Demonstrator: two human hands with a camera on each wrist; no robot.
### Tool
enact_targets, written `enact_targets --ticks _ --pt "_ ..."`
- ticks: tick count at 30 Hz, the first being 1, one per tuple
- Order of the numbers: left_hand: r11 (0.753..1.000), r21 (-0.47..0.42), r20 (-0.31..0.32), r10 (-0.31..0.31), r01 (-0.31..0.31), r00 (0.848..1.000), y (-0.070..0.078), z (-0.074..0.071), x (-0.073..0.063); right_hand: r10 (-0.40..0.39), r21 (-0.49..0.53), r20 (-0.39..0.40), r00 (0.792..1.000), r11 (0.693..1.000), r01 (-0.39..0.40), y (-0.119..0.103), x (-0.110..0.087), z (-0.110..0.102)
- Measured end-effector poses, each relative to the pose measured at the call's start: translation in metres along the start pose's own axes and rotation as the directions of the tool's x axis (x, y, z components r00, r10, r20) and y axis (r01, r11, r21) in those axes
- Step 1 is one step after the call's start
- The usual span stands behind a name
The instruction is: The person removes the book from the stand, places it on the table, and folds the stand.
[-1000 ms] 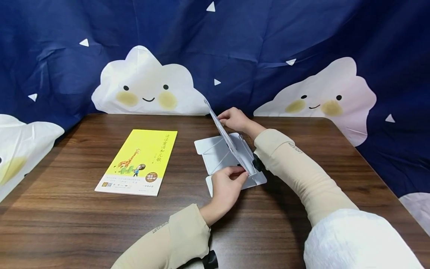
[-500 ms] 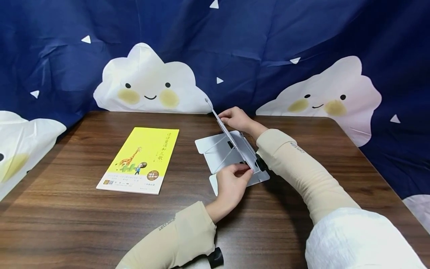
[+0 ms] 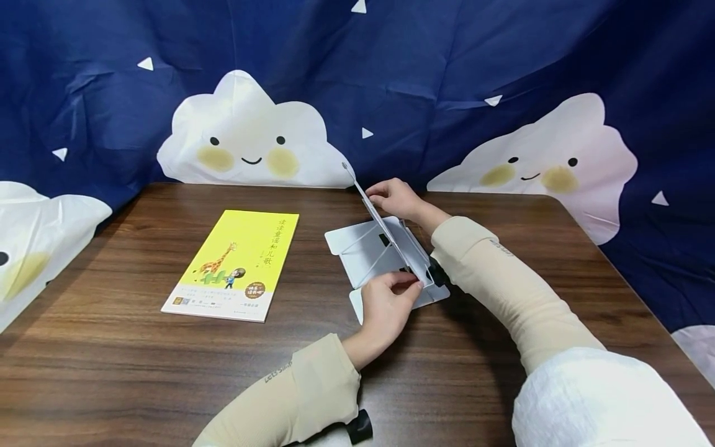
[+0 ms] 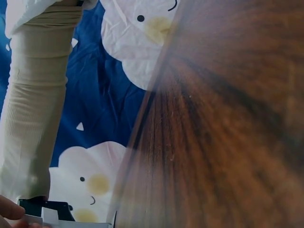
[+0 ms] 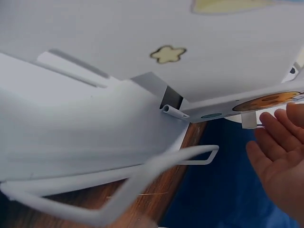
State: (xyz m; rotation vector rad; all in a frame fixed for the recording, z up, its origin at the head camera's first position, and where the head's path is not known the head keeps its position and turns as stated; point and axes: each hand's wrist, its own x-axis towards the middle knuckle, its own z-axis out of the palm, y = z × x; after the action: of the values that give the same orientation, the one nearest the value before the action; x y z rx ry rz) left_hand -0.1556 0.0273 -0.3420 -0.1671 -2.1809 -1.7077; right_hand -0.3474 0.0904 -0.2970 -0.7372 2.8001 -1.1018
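Observation:
A white folding book stand (image 3: 360, 254) lies on the table, its base flat and its printed panel (image 3: 375, 214) raised at a slant, nearly edge-on in the head view. My left hand (image 3: 385, 307) pinches the near end of the panel's lower edge between thumb and fingers. At the far side, my right hand (image 3: 399, 200) holds the panel's edge with its fingertips. In the right wrist view that hand (image 5: 280, 156) shows beside a small white tab (image 5: 249, 119), with the stand's white wire leg (image 5: 156, 166) in front. The left wrist view shows only fingertips at its lower corner.
Left of the stand, a yellow children's book (image 3: 234, 264) with a giraffe on its cover lies flat on the brown wooden table (image 3: 139, 366). A dark blue cloth (image 3: 391, 74) with smiling clouds hangs behind the table's far edge.
The raised panel has turned slightly, so it now appears more edge-on and more of the base and its black pieces show. Both hands stay on the stand; the whole head view has shifted slightly.

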Motion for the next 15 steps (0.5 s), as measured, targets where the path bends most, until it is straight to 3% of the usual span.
enact_targets --ticks 8,15 --pt "0.996 -0.067 0.105 -0.051 0.058 0.993 0.002 -0.003 0.000 0.004 -0.068 -0.013 1.000 0.998 -0.005 -0.001 -0.016 -0.012" --pt "1.000 -0.024 0.156 0.012 -0.008 0.988 0.003 -0.020 0.002 -0.014 -0.090 -0.012 1.000 0.996 0.013 -0.005 -0.028 -0.020"
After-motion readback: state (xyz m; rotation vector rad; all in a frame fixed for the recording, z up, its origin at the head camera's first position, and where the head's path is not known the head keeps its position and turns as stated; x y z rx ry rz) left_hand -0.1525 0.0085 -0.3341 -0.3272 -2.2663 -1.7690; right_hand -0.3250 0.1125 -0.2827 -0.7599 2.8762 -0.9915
